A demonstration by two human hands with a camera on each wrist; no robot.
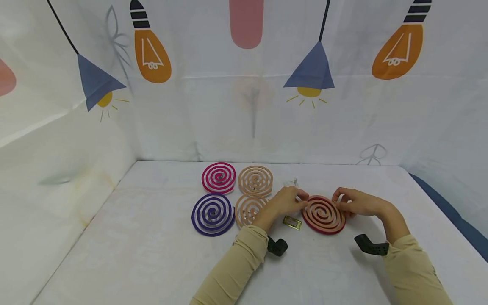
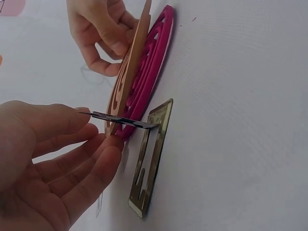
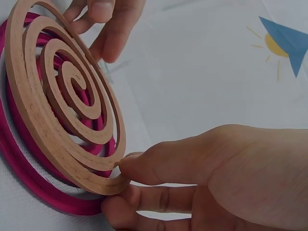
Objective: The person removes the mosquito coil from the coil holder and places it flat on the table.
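Note:
A tan mosquito coil (image 3: 45,115) lies over a magenta mosquito coil (image 2: 161,53), slightly lifted off it at one side. My right hand (image 1: 358,203) pinches the tan coil's outer end between thumb and fingers, as the right wrist view shows. At the opposite rim, my left hand (image 1: 286,201) holds the edge with its fingertips. A metal coil stand (image 2: 149,163) rests on the table beside the coils. Its upright tongue crosses in front of the left thumb in the left wrist view.
Left of the hands lie a pink coil (image 1: 219,178), a dark purple coil (image 1: 212,214) and two tan coils, the rear one (image 1: 255,180) whole in view, the front one (image 1: 248,209) partly behind the left arm. Behind the left hand sits a small clear item (image 1: 291,182). White printed curtains surround the table.

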